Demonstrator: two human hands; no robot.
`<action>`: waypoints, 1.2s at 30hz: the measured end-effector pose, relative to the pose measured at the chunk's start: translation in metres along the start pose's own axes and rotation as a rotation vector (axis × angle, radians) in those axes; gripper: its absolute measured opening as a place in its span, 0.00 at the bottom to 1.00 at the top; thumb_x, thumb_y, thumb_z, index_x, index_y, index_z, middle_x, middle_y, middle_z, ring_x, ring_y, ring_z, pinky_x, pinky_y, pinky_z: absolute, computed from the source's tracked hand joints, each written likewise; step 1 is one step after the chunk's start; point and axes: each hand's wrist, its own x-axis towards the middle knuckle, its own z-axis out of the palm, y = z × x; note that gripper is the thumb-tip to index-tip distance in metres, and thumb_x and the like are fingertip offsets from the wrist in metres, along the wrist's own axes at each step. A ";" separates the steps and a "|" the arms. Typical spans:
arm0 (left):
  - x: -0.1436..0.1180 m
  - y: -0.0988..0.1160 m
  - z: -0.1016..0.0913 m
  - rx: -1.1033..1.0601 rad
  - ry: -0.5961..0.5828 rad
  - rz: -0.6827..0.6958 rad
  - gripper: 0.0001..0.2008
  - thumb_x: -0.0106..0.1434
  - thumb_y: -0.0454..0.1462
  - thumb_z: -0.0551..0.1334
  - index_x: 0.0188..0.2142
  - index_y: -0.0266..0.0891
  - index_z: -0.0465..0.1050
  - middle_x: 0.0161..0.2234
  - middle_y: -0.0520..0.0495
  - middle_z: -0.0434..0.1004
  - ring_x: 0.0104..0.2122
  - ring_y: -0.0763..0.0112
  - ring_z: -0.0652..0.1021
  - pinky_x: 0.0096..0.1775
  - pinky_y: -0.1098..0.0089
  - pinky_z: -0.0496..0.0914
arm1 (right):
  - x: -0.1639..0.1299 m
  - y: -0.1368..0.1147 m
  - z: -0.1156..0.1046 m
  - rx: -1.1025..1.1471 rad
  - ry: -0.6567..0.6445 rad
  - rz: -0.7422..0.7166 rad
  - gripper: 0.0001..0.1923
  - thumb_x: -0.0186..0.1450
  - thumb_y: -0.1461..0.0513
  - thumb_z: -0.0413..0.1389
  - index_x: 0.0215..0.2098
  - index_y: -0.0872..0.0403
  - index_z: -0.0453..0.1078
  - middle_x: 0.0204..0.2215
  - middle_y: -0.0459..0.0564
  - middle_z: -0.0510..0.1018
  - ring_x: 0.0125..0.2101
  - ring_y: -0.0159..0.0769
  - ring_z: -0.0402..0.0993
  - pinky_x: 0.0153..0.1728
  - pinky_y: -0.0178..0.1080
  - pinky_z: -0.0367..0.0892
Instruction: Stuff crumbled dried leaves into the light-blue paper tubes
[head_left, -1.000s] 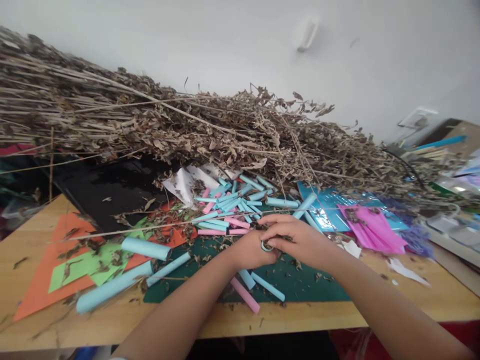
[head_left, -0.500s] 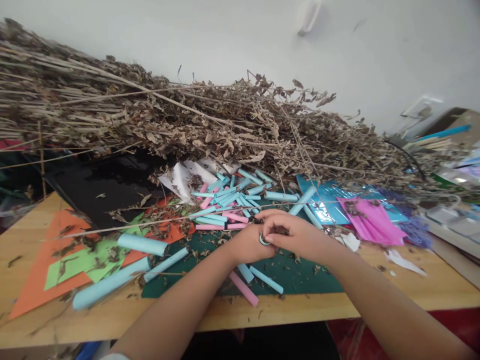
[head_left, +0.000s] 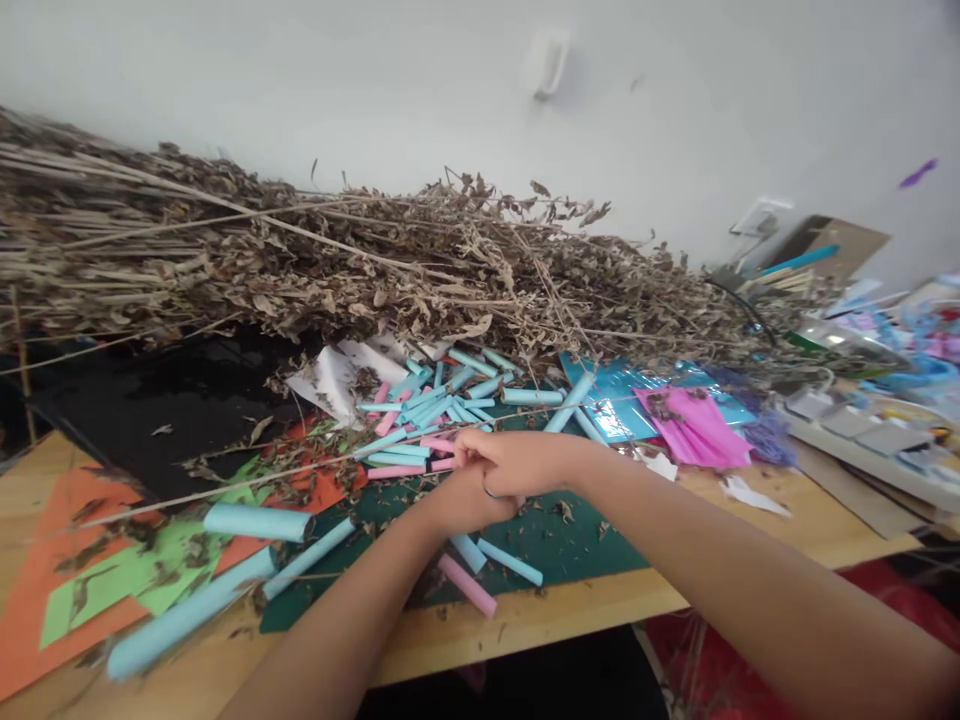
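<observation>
My left hand [head_left: 469,500] is closed over the green cutting mat [head_left: 592,540]. At its top a small pale rim [head_left: 491,492] shows, the end of a light blue rolled paper tube; its length is hidden in my fist. My right hand [head_left: 517,462] lies over the left, its fingers curled and pressed together at that rim. Just behind the hands is a heap of light blue paper tubes [head_left: 427,408] and pink ones [head_left: 397,472]. A pink tube [head_left: 466,585] and a thin blue tube [head_left: 510,562] lie in front, near the table edge.
Dried leafy stalks [head_left: 375,260] stretch along the wall at the back. Larger blue tubes [head_left: 259,521] lie left on orange [head_left: 45,570] and green paper sheets. A shiny blue packet [head_left: 622,405], magenta paper [head_left: 697,430] and a white power strip [head_left: 862,440] are at the right.
The view has turned to the right. My right hand has rolled over my left, and its fingers now cover most of the light blue rim that showed before.
</observation>
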 end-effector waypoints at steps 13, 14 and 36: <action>0.000 -0.004 0.004 -0.231 0.005 -0.049 0.06 0.45 0.31 0.54 0.17 0.36 0.55 0.16 0.57 0.55 0.17 0.82 0.58 0.19 0.78 0.55 | -0.013 0.046 0.013 0.596 0.090 -0.217 0.15 0.54 0.67 0.49 0.41 0.56 0.57 0.40 0.50 0.64 0.42 0.31 0.60 0.44 0.40 0.54; 0.000 -0.004 0.003 -0.236 0.004 -0.042 0.06 0.45 0.30 0.54 0.17 0.36 0.55 0.16 0.58 0.55 0.17 0.82 0.57 0.18 0.78 0.54 | -0.011 0.046 0.012 0.604 0.073 -0.222 0.15 0.54 0.67 0.49 0.41 0.56 0.57 0.41 0.50 0.63 0.43 0.32 0.60 0.44 0.40 0.54; -0.001 -0.004 0.003 -0.182 -0.012 -0.046 0.06 0.45 0.31 0.53 0.16 0.36 0.54 0.16 0.57 0.55 0.18 0.81 0.58 0.20 0.77 0.55 | -0.001 0.025 -0.008 0.058 0.028 -0.105 0.20 0.51 0.64 0.52 0.43 0.52 0.57 0.43 0.49 0.64 0.41 0.34 0.63 0.38 0.36 0.59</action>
